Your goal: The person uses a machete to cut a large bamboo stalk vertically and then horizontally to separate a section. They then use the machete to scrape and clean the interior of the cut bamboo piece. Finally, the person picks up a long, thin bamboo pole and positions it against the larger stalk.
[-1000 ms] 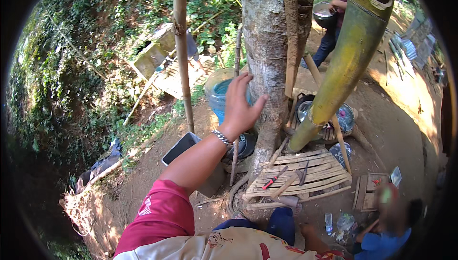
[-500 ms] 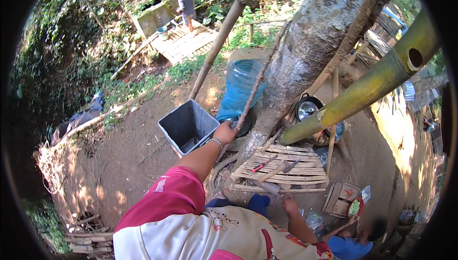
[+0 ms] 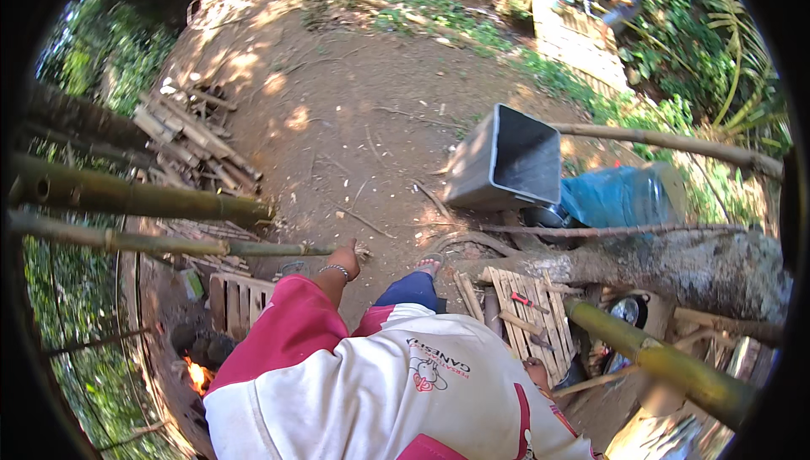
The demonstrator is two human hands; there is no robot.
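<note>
My left hand, with a bracelet at the wrist, is low in front of me, beside the end of a thin bamboo pole. Its fingers are too blurred to tell whether they touch the pole. At the right, my right hand is by the near edge of a small bamboo-slat table; sleeve and body hide much of it. On those slats lie a red-handled tool, a wooden handle and a dark-bladed piece.
A grey square bin stands by a blue water jug and a tree trunk. Thick bamboo poles jut in from both sides. Split wood is piled left, above a fire. Another person is far right.
The view has swung left, so bin, tree and table appear farther right, and the fire has come into view. My left hand has moved from beside the bin and thin stick to the bamboo pole's end.
</note>
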